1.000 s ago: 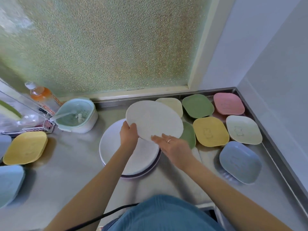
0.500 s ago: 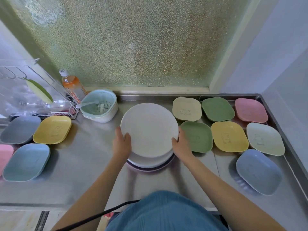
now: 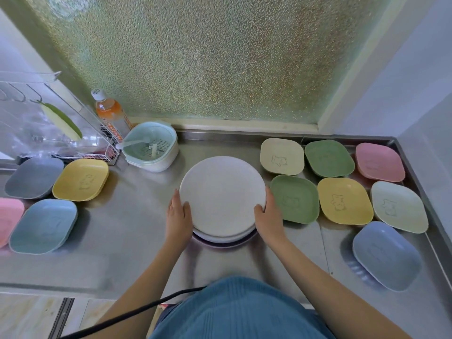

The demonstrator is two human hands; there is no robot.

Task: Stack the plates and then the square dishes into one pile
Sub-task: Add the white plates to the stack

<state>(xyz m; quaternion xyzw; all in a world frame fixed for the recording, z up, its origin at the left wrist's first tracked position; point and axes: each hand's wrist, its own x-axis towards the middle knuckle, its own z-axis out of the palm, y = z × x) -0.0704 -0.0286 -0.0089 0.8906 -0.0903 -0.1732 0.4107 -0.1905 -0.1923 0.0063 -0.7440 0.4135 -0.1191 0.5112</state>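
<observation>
A pile of round white plates (image 3: 222, 195) sits mid-counter, with a purple-rimmed plate at the bottom. My left hand (image 3: 178, 216) grips the top plate's left edge and my right hand (image 3: 267, 214) grips its right edge. Several square dishes lie to the right: cream (image 3: 282, 156), green (image 3: 329, 158), pink (image 3: 379, 161), a second green (image 3: 294, 198), yellow (image 3: 344, 201), pale mint (image 3: 398, 206) and blue-grey (image 3: 386, 255). More square dishes lie to the left: grey (image 3: 33, 177), yellow (image 3: 80, 179), light blue (image 3: 44, 226), and pink (image 3: 9, 217) cut by the frame edge.
A mint strainer bowl (image 3: 151, 145) with a spoon stands behind the pile. An orange bottle (image 3: 110, 111) and a wire rack (image 3: 73, 143) are at the back left. The steel counter (image 3: 127, 216) has a raised rim on the right and a frosted window behind.
The white plate, held tilted above the pile a second ago, now lies flat on top of it. Both hands have shifted to its side edges.
</observation>
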